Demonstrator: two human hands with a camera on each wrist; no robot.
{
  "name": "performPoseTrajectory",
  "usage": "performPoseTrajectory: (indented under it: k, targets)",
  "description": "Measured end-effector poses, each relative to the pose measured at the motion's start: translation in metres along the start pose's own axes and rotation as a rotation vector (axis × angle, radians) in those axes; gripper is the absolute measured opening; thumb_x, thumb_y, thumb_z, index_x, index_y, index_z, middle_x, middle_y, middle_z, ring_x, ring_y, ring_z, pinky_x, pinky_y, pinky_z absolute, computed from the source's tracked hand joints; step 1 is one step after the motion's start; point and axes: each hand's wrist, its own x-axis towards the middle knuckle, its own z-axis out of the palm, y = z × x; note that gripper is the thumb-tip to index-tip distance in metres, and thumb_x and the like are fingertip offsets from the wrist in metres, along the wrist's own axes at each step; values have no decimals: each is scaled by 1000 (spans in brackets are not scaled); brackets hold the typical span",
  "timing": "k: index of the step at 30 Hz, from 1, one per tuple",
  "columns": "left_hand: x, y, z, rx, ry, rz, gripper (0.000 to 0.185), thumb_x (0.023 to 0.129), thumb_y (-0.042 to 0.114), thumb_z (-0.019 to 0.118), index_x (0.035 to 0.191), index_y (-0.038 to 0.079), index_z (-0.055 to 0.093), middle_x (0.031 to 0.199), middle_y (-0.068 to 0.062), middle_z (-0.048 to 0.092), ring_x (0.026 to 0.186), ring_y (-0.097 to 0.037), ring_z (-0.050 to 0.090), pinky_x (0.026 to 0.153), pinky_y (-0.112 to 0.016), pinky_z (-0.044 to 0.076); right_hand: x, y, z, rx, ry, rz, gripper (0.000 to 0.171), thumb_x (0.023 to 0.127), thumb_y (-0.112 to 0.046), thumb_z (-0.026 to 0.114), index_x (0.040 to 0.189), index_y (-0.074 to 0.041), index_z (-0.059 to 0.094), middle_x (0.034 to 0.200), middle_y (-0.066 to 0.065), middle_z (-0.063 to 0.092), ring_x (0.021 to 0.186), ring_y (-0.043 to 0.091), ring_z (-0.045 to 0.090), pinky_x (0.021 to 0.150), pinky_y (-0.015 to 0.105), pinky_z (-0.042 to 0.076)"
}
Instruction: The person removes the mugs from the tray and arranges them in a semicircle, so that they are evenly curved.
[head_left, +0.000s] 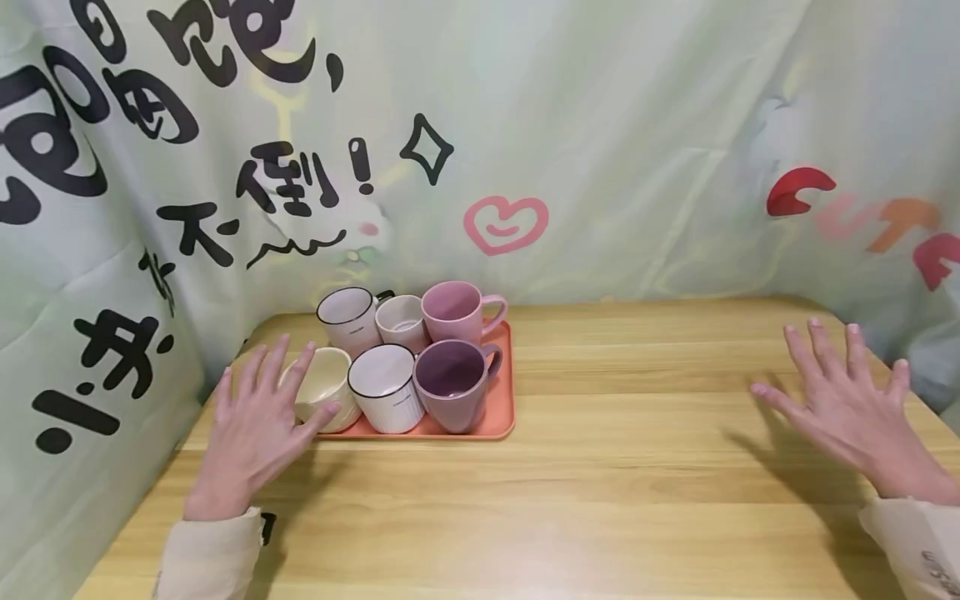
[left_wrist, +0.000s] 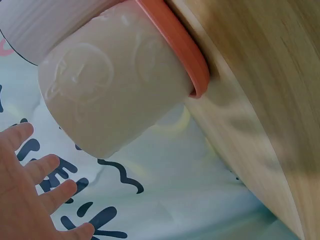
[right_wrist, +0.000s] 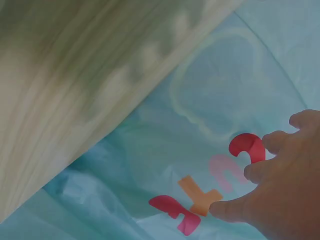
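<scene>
Pale green printed cloth (head_left: 630,167) hangs behind and along both sides of the wood-grain surface (head_left: 615,500), bearing black Chinese characters (head_left: 197,218), a pink smiling heart (head_left: 502,231) and colourful lettering (head_left: 900,218); soft glare (head_left: 536,550) whitens the surface's near part.

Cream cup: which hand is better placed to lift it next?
Probably the left hand: it hovers open near the cream cup, while the right hand is across the table.

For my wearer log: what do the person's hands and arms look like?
The left hand and right hand are ungloved. The left sleeve, with a small black piece at its edge, and the right sleeve, with small dark marks, are cream.
</scene>
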Motion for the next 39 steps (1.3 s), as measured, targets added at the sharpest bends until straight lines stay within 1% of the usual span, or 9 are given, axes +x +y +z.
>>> performPoseTrajectory:
  k: [6, 9, 12, 14, 17, 19, 21, 29, 39]
  targets:
    - [8, 0, -8, -48, 28, 9, 71, 105, 53, 44, 161, 13, 28, 162, -23, 26, 143, -49, 25, 112, -71, 15, 7, -12, -6, 96, -7, -33, 84, 106, -45, 49, 162, -2, 2, 163, 33, -1, 145, 55, -11, 101, 83, -8]
    - [9, -7, -16, -106, 74, -39, 61, 109, 42, 41, 158, 8, 33, 155, -26, 36, 136, -51, 34, 102, -75, 30, 20, -25, -11, 228, -2, -55, 72, 104, -34, 56, 155, 6, 26, 152, 40, 28, 136, 61, 26, 100, 80, 19]
    - [7, -16, -21, -172, 104, -117, 54, 110, 34, 42, 154, 3, 39, 147, -29, 44, 128, -53, 42, 92, -77, 36, 31, -38, -17, 363, -13, -45, 57, 103, -28, 61, 143, 9, 43, 137, 38, 47, 116, 58, 48, 90, 50, 50]
    - [5, -22, -23, -209, 103, -162, 51, 110, 31, 44, 152, 1, 42, 143, -29, 48, 122, -52, 48, 87, -77, 39, 37, -44, -20, 422, -12, -26, 51, 103, -27, 62, 138, 7, 50, 131, 32, 55, 109, 32, 61, 77, 27, 52]
    - [4, -30, -21, -268, 110, -193, 46, 109, 25, 47, 147, -2, 47, 134, -29, 55, 111, -50, 57, 84, -70, 44, 46, -51, -24, 536, -18, -14, 47, 103, -26, 63, 137, 5, 53, 122, 1, 65, 103, -2, 57, 69, 7, 42]
    - [3, -35, -18, -302, 104, -196, 43, 108, 20, 49, 143, -4, 50, 129, -29, 59, 106, -48, 61, 81, -66, 47, 51, -56, -25, 627, -22, -14, 43, 102, -24, 64, 134, 3, 55, 114, -16, 64, 95, -18, 51, 72, 8, 46]
    - [2, -39, -15, -337, 89, -193, 39, 107, 16, 52, 140, -6, 52, 125, -30, 61, 103, -47, 63, 80, -62, 50, 56, -63, -25, 717, -43, -21, 37, 102, -22, 64, 131, -1, 56, 108, -28, 60, 95, -14, 57, 75, 10, 49]
    - [-1, -54, 1, -550, -140, -229, 41, 96, -13, 47, 137, -13, 50, 119, -34, 62, 94, -39, 67, 64, -30, 55, 77, -92, -24, 936, -111, -99, 26, 104, -18, 61, 129, -13, 60, 115, -15, 67, 101, 2, 65, 82, 18, 54]
    - [-5, -63, 15, -765, -323, -313, 51, 95, -14, 52, 143, -18, 36, 128, -41, 51, 95, -34, 66, 68, -34, 60, 92, -121, -14, 1040, -174, -139, 30, 103, -14, 62, 131, -3, 58, 117, -7, 68, 102, 11, 66, 84, 26, 57]
